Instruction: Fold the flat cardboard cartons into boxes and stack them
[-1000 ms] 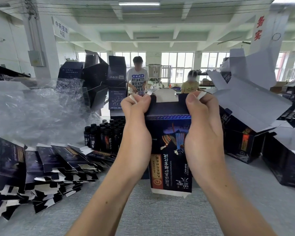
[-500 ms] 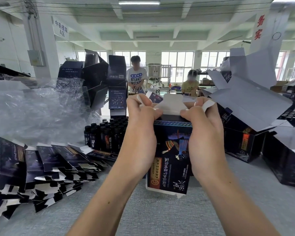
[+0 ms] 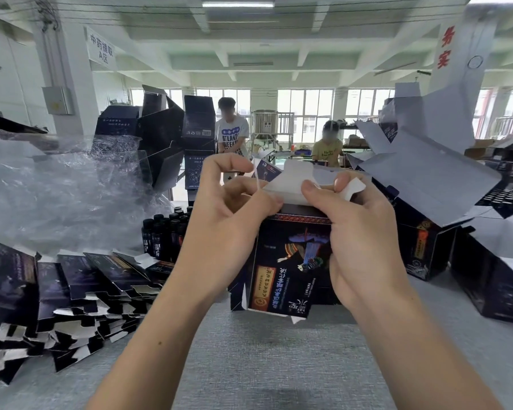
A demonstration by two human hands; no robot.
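A dark printed carton (image 3: 290, 261), its print upside down, is held upright just above a grey table (image 3: 264, 365). The left hand (image 3: 231, 208) and right hand (image 3: 365, 232) grip its top corners, fingers curled, pinching its white flaps (image 3: 290, 184). Flat cartons (image 3: 71, 291) are piled to the left near dark bottles (image 3: 166, 232); open boxes (image 3: 427, 247) stand to the right.

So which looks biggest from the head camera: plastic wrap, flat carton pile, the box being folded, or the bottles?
1. plastic wrap and flat carton pile, about alike, so tied
2. box being folded, enlarged by nearness
3. bottles
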